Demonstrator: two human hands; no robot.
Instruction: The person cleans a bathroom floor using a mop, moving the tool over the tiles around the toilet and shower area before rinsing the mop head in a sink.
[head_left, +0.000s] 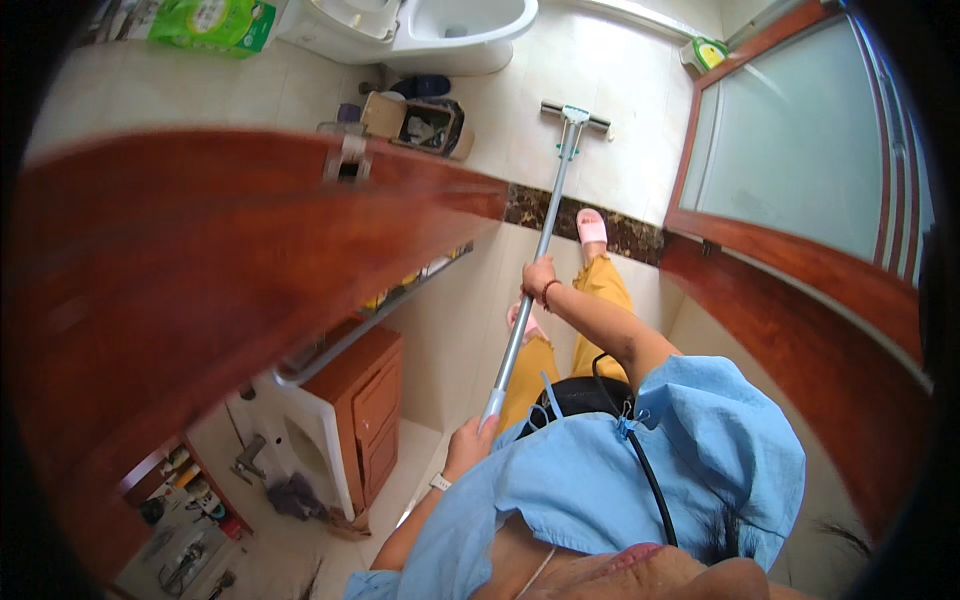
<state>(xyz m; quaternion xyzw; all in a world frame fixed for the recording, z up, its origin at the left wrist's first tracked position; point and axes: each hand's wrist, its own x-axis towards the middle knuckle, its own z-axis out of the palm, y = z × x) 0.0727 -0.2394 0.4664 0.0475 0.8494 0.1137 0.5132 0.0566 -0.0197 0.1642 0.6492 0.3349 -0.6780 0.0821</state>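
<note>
A mop (547,225) with a long silver pole slants away from me, its wide, flat head on the pale tiles beyond the dark marble threshold. My left hand (470,445), with a white watch at the wrist, is closed around the pole's near end. Farther along, my right hand (538,277) grips the middle of the pole, a beaded bracelet on its wrist. The mop head's underside is hidden. One pink slipper (592,226) of mine rests at the threshold (635,238); the other lies partly behind the pole.
A reddish-brown wooden door (180,230) stands on the left, and a frosted glass door (800,140) on the right. Beyond the threshold are a waste bin (455,130), dark slippers (428,86) and a white toilet (460,55). A washbasin cabinet (365,400) is at lower left.
</note>
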